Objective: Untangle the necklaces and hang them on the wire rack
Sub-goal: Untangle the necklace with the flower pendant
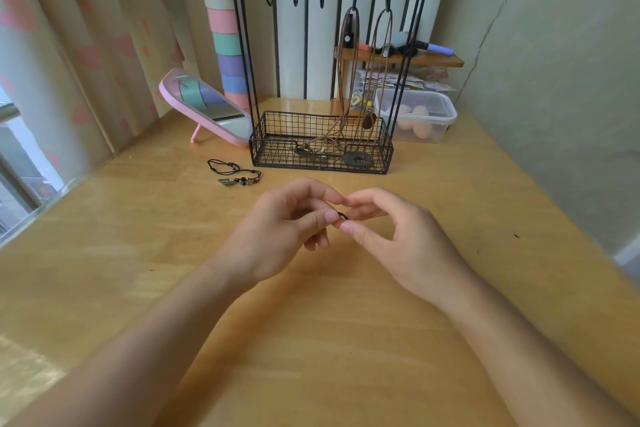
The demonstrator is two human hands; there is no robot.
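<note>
head view shows our left hand (287, 225) and right hand (398, 236) meeting over the table's (346, 340) middle, both pinching a small black cord (343, 216), likely to pick its knot apart. another necklace (235, 173) lies near the wire rack (277, 156), where two hang.

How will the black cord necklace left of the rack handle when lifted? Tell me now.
Black cord necklace: probably floppy, since its thin cord lies in loose loops on the table. Likely light, though the pendant should swing lowest. May snag: its loops cross.
</note>
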